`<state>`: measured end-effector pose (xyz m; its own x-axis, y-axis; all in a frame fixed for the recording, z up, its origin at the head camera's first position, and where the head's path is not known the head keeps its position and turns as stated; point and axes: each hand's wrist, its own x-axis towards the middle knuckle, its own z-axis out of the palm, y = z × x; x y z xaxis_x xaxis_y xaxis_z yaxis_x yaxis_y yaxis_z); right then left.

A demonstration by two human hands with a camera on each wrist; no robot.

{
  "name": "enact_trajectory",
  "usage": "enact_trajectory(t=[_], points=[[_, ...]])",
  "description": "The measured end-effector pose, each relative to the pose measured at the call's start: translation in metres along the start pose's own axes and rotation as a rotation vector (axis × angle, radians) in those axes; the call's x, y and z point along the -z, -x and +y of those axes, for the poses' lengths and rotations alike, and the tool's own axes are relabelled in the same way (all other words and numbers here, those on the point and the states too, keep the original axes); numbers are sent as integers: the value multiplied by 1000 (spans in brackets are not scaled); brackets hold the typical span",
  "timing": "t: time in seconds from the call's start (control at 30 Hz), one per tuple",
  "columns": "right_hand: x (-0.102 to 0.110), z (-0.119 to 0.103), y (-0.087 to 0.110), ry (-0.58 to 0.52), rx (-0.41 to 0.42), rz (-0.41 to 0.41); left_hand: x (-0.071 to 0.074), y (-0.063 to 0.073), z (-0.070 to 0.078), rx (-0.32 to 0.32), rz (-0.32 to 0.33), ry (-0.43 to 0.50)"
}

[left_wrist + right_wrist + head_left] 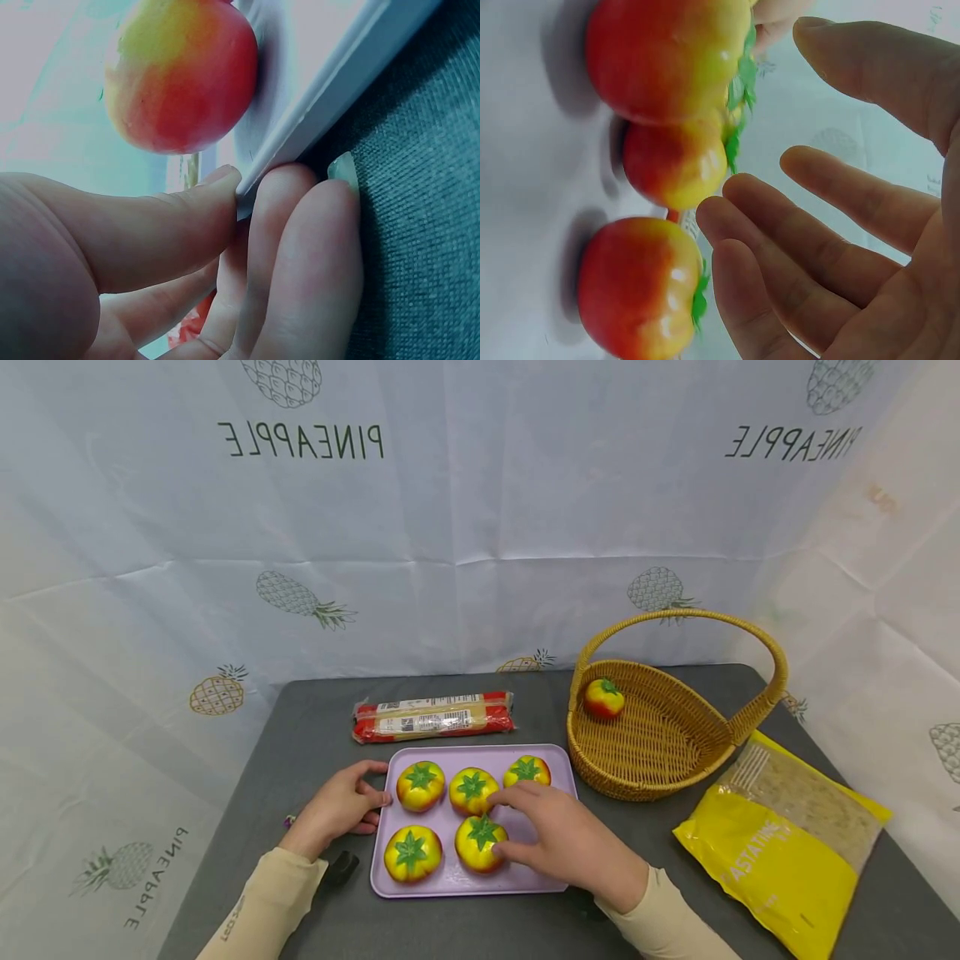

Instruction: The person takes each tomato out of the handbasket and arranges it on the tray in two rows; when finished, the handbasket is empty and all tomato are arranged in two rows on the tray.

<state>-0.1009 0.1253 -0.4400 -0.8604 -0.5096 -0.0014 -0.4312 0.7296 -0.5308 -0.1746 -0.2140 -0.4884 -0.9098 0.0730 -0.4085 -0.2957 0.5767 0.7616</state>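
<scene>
A lilac tray (448, 827) holds several red-and-yellow, tomato-like fruits with green star-shaped tops. My left hand (341, 802) grips the tray's left edge, its thumb (169, 232) at the rim and fingers against the outer side. Over the tray's right half, my right hand (570, 835) has its fingers spread and holds nothing. Its thumb and fingertips overlap the front middle fruit (480, 843) in the head view. In the right wrist view a gap shows between the fingers and the nearest fruits (637, 289). My right hand partly covers the back right fruit (528, 769).
Right of the tray stands a wicker basket (652, 768) with a tall handle and one similar fruit (603, 699) inside. A yellow bag (780, 852) lies at the right, partly see-through. Behind the tray lies a red-and-clear packet (433, 717). A patterned curtain hangs behind the table.
</scene>
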Motion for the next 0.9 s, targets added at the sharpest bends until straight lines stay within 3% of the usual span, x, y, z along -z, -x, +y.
enact_trajectory(t=[0.27,0.57,0.73,0.9], points=[[21,15,6,32,-19,125,-1,0,2,-23,-5,13],[83,62,4,92,-111,255,0,5,1,-19,3,9],[111,98,-2,107,-196,242,-1,5,1,-20,4,5],[124,127,-10,106,-258,209,-2,5,1,-7,12,7]])
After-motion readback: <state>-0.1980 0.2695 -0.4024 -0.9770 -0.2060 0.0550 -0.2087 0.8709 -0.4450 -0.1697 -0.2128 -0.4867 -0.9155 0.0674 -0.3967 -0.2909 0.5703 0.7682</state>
